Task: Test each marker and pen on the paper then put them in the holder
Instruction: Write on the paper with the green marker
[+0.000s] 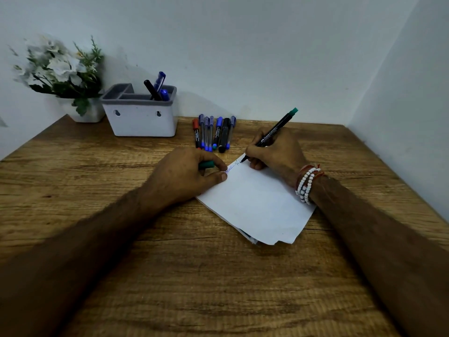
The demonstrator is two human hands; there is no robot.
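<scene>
My right hand (277,152) grips a black marker with a green end (274,131), its tip down on the far corner of the white paper (255,203), beside a few ink scribbles. My left hand (184,176) holds the marker's green cap (206,164) and its thumb presses the paper's left edge. Several pens and markers (213,133) lie side by side on the wooden table behind the paper. The white holder with a grey insert (141,117) stands at the back left, with a black marker and two blue pens (156,87) in its right compartment.
A white pot of artificial flowers (63,74) stands in the back left corner beside the holder. Walls close the table (218,276) at the back and on the right. More sheets lie under the paper.
</scene>
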